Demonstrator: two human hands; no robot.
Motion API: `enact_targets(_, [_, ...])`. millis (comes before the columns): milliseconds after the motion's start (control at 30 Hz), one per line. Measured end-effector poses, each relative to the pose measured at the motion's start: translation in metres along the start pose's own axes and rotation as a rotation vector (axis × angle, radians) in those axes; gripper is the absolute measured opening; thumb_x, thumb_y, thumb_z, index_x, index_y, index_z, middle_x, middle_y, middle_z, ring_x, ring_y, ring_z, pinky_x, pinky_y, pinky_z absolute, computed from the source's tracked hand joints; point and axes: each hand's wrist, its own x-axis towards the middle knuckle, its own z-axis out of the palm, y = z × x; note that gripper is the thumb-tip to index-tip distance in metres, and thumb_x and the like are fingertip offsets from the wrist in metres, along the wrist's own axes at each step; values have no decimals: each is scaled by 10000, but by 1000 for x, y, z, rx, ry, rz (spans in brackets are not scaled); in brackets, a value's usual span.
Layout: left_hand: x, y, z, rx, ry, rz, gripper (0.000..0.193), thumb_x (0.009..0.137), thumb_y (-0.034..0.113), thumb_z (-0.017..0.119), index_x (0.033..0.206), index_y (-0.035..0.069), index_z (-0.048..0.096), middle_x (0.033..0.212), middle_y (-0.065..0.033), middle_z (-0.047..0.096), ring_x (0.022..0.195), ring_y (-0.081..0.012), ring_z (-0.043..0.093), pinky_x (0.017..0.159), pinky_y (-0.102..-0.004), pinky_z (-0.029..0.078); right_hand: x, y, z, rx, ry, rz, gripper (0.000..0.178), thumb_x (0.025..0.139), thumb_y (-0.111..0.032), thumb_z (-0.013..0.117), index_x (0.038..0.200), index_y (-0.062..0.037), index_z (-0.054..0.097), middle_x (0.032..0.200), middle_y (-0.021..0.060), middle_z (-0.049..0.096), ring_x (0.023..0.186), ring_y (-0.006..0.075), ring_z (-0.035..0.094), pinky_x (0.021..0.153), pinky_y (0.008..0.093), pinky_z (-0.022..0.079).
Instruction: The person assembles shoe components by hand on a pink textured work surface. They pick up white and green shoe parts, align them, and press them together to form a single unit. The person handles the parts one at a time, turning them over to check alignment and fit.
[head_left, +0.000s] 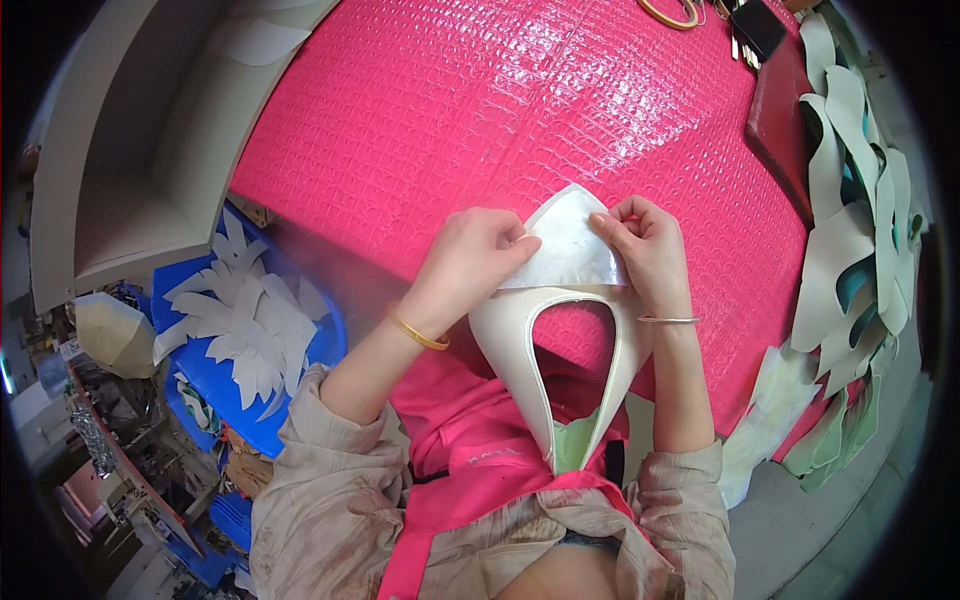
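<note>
I count two hands in the head view, both on one work piece. The left hand (470, 255) is nearly closed, its thumb and bent forefinger pinching the left edge of one glossy white piece (572, 252). The right hand (652, 245) is likewise drawn together, fingers curled, its thumb and forefinger pinching the upper right edge of the same piece. I locate this piece at the front edge of the table, point directed away from the person, directly beyond one cream shoe upper (505, 335). The upper has one elongated opening. I count one gold bracelet (418, 330) on the left wrist and one silver bangle (668, 320) on the right.

One pink cover (400, 130) lies on the table. At its far right I register one tan ring (676, 24), one black flat object (758, 30) and one dark red box (780, 130). To the left, one blue bin (262, 432) holds many white cut pieces (260, 330); they overlap, so I cannot give their number.
</note>
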Motion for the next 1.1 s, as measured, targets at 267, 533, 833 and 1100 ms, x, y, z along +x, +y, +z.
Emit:
enact_targets(267, [-14, 24, 12, 735, 326, 260, 248, 726, 198, 641, 868, 14, 553, 953, -118, 610, 813, -280, 586, 661, -348, 441, -1, -9, 0, -122, -7, -25, 237, 732, -191, 678, 736, 24, 579, 571, 79, 549, 510, 149, 522, 491, 308, 408])
enact_targets(533, [3, -6, 43, 715, 215, 630, 473, 836, 169, 514, 1284, 71, 401, 1360, -63, 378, 1254, -238, 356, 1024, -470, 255, -31, 8, -53, -762, 110, -116, 365, 691, -296, 717, 806, -31, 494, 652, 137, 569, 568, 324, 567, 519, 410, 444])
enact_targets(833, [-53, -41, -6, 633, -60, 752, 512, 817, 105, 459, 1320, 157, 378, 1297, -41, 462, 1196, -202, 448, 1028, -490, 244, -66, 30, -41, -877, -214, -658, 563, 797, -324, 559, 1312, -150, 413, 1372, 38, 375, 1298, 240, 294, 1064, 471, 181])
enact_targets(1100, [-69, -37, -3, 589, 25, 757, 472, 812, 48, 511, 1273, 130, 447, 1221, -45, 534, 1133, -214, 507, 983, -443, 336, -70, 21, -21, -807, -343, -884, 437, 816, -316, 546, 1222, -157, 512, 1296, 26, 470, 1241, 196, 385, 1037, 416, 276])
